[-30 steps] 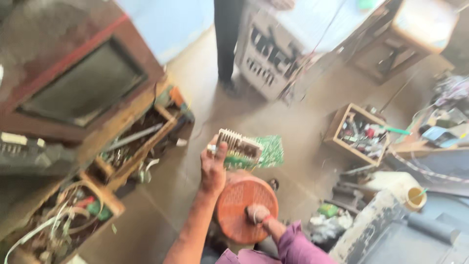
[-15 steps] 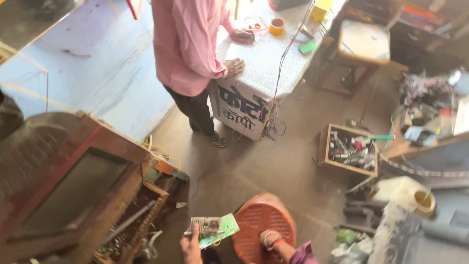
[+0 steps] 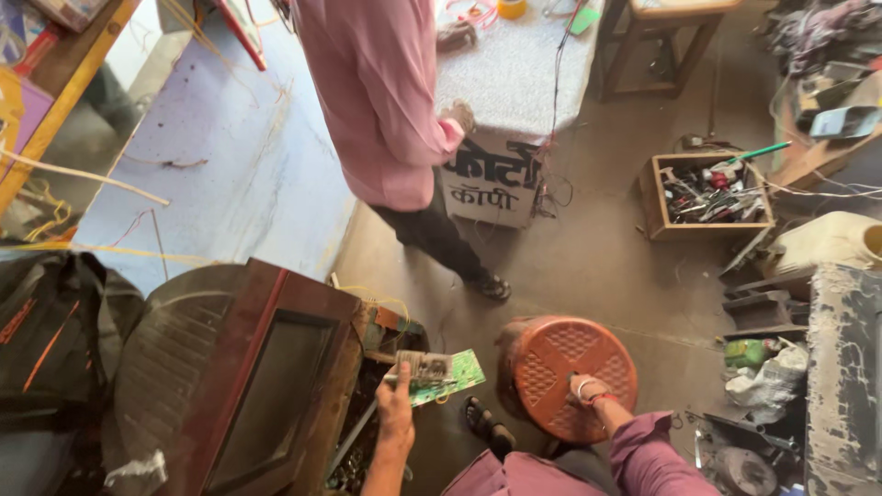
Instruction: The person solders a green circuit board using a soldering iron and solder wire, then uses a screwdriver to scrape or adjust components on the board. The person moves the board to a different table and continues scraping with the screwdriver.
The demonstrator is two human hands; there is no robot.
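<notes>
Behind everything, another person in a pink shirt [image 3: 381, 101] now stands at the grey-topped counter [image 3: 514, 73]; a second ago only their legs showed, so your head has tipped up and the view has swung toward the far end of the room. The dark wooden cabinet [image 3: 266, 377] has slid from upper left to lower left of your view. The red plastic stool [image 3: 570, 375] sits where it did under your right hand [image 3: 585, 389], whose fingers press flat and together on the seat, gripping nothing. The open wooden crate of tools [image 3: 707, 193] lies well apart on the floor to the right. Your left hand [image 3: 397, 404] stays clamped on the green circuit board [image 3: 439, 375] with its ribbed metal block, held up just beside the cabinet and left of the stool; the board has barely shifted against the stool, so it is the camera that moved
</notes>
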